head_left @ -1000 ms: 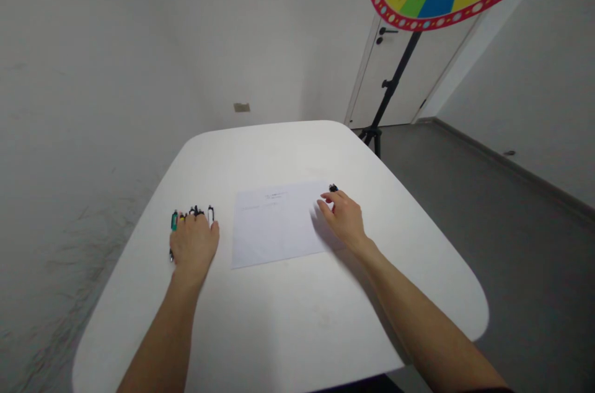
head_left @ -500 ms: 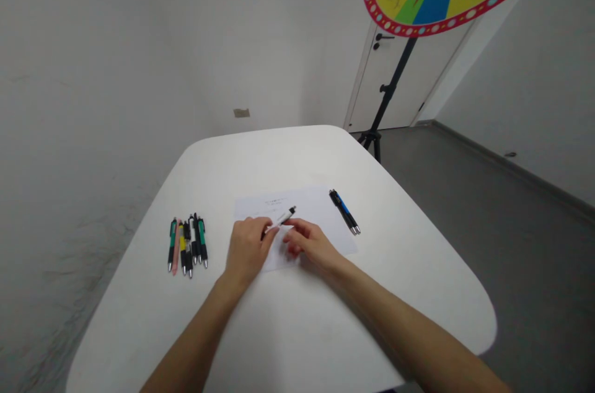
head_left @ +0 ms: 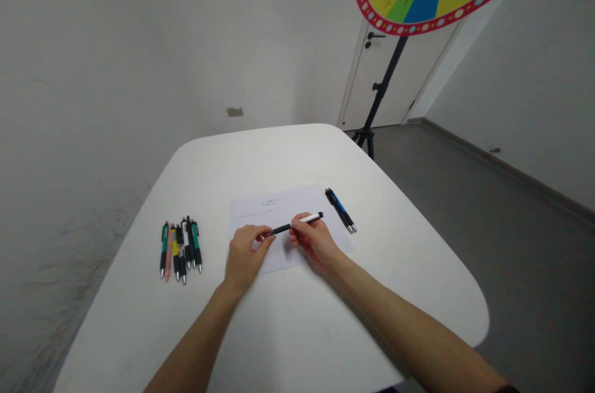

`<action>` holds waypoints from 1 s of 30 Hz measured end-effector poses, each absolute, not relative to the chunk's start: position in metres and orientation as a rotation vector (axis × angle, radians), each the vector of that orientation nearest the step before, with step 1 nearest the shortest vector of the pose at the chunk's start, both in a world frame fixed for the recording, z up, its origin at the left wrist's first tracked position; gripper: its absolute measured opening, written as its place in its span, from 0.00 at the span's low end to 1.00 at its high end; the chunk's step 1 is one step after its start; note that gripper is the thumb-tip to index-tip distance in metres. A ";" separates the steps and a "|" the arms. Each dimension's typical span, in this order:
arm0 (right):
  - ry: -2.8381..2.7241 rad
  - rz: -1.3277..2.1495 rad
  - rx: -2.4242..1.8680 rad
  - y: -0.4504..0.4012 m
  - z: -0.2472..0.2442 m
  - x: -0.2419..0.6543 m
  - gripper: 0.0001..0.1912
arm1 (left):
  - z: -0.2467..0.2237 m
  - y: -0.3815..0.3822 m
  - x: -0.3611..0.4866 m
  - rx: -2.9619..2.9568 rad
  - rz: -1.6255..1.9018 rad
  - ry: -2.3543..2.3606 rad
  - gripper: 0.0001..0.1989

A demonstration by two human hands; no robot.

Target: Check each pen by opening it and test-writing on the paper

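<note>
Black-and-white pen: between the two hands, above the sheet of paper on the counter; its clearance over the paper is hard to tell.
Pen's long axis: crosswise to the person, the dark end at the left hand, the white end running right and slightly away, past the right hand.
Right grip: thumb and fingers pinching the pen around its middle, the white end jutting beyond them.
Left grip: thumb and index finger pinched on the dark tip end.
Nearer hand: neither, as both touch the pen; the right has the middle, the left the end.
Two dark pens: side by side at the paper's right edge, beyond the right hand.
Row of pens: left of the paper, well apart from the left hand.
</note>
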State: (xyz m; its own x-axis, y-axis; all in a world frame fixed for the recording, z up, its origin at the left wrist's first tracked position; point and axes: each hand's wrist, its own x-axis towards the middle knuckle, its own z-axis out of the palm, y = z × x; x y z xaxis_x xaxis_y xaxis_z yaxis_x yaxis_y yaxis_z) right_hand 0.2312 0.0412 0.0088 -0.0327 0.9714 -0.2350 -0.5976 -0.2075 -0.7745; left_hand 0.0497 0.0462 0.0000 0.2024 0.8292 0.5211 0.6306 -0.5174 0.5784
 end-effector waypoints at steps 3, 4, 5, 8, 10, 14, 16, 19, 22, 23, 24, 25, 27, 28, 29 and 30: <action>-0.591 1.620 -0.874 0.039 0.007 0.229 0.17 | 0.000 0.043 0.053 2.254 1.253 1.349 0.06; -0.604 1.643 -0.866 0.038 0.007 0.228 0.17 | 0.000 0.043 0.054 2.268 1.257 1.330 0.07; -0.617 1.668 -0.859 0.038 0.007 0.228 0.17 | 0.001 0.042 0.054 2.284 1.252 1.314 0.08; -0.647 1.732 -0.845 0.036 0.006 0.228 0.19 | 0.004 0.041 0.054 2.346 1.199 1.270 0.11; -0.650 1.739 -0.839 0.036 0.005 0.228 0.19 | 0.006 0.041 0.054 2.381 1.167 1.249 0.13; -0.660 1.721 -0.804 0.035 0.005 0.227 0.19 | 0.009 0.040 0.055 2.370 1.124 1.252 0.15; -0.674 1.712 -0.781 0.034 0.005 0.226 0.19 | 0.008 0.040 0.056 2.301 1.123 1.282 0.18; -0.676 1.710 -0.766 0.034 0.006 0.224 0.20 | 0.007 0.040 0.058 2.169 1.122 1.319 0.22; -0.664 1.709 -0.770 0.034 0.006 0.223 0.19 | 0.005 0.039 0.059 2.076 1.092 1.302 0.25; -0.658 1.702 -0.767 0.035 0.005 0.223 0.19 | 0.005 0.038 0.059 2.055 1.097 1.290 0.25; -0.649 1.694 -0.765 0.035 0.005 0.223 0.19 | 0.004 0.037 0.059 2.034 1.116 1.287 0.23; -0.637 1.684 -0.764 0.036 0.004 0.223 0.19 | 0.003 0.037 0.060 2.012 1.148 1.293 0.19; -0.612 1.672 -0.771 0.037 0.002 0.224 0.19 | 0.002 0.036 0.061 1.969 1.217 1.320 0.13; -0.604 1.671 -0.777 0.038 0.001 0.224 0.18 | 0.002 0.036 0.061 1.948 1.244 1.333 0.11; -0.600 1.672 -0.782 0.038 0.000 0.224 0.18 | 0.002 0.036 0.062 1.937 1.262 1.338 0.10; -0.597 1.672 -0.785 0.038 0.000 0.225 0.18 | 0.002 0.036 0.063 1.932 1.270 1.339 0.09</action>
State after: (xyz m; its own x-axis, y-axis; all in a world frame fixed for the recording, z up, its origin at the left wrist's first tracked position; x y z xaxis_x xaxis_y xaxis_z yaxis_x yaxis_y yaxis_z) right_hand 0.2248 0.0384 0.0000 -0.1394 0.9723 -0.1877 -0.6332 -0.2333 -0.7380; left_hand 0.0626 0.0361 0.0020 0.0975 0.9008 0.4232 0.4699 -0.4165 0.7783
